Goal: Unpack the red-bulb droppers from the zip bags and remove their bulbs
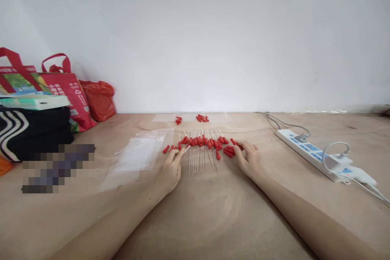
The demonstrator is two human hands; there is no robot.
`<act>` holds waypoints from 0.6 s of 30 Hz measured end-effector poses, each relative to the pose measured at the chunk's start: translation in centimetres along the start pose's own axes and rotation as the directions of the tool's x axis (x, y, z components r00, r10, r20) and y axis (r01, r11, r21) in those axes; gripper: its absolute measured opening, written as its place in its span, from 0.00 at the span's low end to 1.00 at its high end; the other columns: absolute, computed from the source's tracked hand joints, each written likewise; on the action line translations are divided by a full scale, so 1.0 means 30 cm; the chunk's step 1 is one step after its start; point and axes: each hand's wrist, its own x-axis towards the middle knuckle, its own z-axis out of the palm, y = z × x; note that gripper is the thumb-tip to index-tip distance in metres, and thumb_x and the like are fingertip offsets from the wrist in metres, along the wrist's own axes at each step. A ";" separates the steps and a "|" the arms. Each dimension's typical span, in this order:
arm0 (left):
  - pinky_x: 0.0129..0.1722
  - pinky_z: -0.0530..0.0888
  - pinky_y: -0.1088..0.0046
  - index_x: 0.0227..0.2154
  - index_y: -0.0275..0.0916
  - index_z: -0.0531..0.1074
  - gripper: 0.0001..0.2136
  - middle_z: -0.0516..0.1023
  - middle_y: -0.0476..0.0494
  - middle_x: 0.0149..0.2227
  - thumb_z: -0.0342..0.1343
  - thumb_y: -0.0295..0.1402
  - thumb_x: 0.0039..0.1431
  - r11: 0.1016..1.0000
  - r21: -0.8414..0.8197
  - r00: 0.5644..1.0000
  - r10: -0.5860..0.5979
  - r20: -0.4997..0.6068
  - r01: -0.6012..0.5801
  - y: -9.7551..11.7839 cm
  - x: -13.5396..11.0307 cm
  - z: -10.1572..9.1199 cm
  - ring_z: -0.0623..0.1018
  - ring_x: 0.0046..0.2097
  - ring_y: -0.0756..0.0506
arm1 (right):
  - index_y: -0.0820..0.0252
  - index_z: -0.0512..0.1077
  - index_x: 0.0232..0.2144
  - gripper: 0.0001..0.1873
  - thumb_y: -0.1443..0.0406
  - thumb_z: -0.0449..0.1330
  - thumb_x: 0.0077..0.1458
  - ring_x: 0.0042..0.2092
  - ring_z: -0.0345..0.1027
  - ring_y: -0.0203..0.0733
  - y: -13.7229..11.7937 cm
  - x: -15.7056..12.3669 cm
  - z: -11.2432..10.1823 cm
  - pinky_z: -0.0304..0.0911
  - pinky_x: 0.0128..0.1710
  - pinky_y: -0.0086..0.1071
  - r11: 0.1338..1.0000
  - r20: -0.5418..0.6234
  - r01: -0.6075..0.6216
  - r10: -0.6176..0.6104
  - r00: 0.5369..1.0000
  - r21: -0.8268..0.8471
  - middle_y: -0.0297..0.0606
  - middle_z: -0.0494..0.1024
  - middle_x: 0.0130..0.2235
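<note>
My left hand (173,167) pinches a thin clear tube (187,148), whose end sticks out past the fingertips to the right. My right hand (249,157) has thumb and fingers closed around a red rubber bulb (233,141) at the right side. Between both hands lies a row of glass droppers (201,142) with red bulbs on them, their clear stems pointing away. In front of that row, more clear glass tubes (197,160) lie side by side. A few loose red bulbs (229,152) rest beside my right fingertips, and others (166,149) lie near my left hand.
Clear zip bags (137,154) lie left of the droppers. Further bags with red bulbs (202,118) are by the wall. A white power strip (313,154) with cables stands right. Shopping bags (65,95) and a black striped cloth item (36,130) sit at left, near a blurred patch.
</note>
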 end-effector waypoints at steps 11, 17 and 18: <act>0.30 0.71 0.74 0.37 0.34 0.67 0.11 0.68 0.44 0.32 0.43 0.23 0.53 1.000 -0.009 1.000 -0.017 -0.006 0.017 0.002 0.009 0.000 0.72 0.30 0.50 | 0.58 0.71 0.23 0.17 0.51 0.53 0.44 0.31 0.65 0.40 0.071 0.041 -0.001 0.55 0.37 0.35 0.966 0.070 -0.259 0.259 0.963 -0.018 0.35 0.73 0.25; 0.30 0.73 0.76 0.41 0.34 0.65 0.12 0.71 0.42 0.36 0.46 0.31 0.56 0.976 -0.216 0.997 -0.021 0.077 0.038 0.031 0.016 -0.023 0.74 0.30 0.51 | 0.57 0.72 0.24 0.18 0.50 0.53 0.45 0.32 0.64 0.41 0.075 0.039 0.001 0.53 0.37 0.35 0.981 0.032 -0.191 0.192 0.981 -0.040 0.36 0.72 0.26; 0.31 0.74 0.76 0.41 0.33 0.66 0.12 0.72 0.42 0.36 0.45 0.31 0.57 0.973 -0.226 0.996 -0.029 0.083 0.047 0.033 0.017 -0.027 0.75 0.31 0.51 | 0.56 0.73 0.24 0.17 0.51 0.53 0.45 0.33 0.63 0.41 0.068 0.035 0.002 0.52 0.37 0.36 0.986 0.026 -0.155 0.156 0.987 -0.057 0.36 0.72 0.26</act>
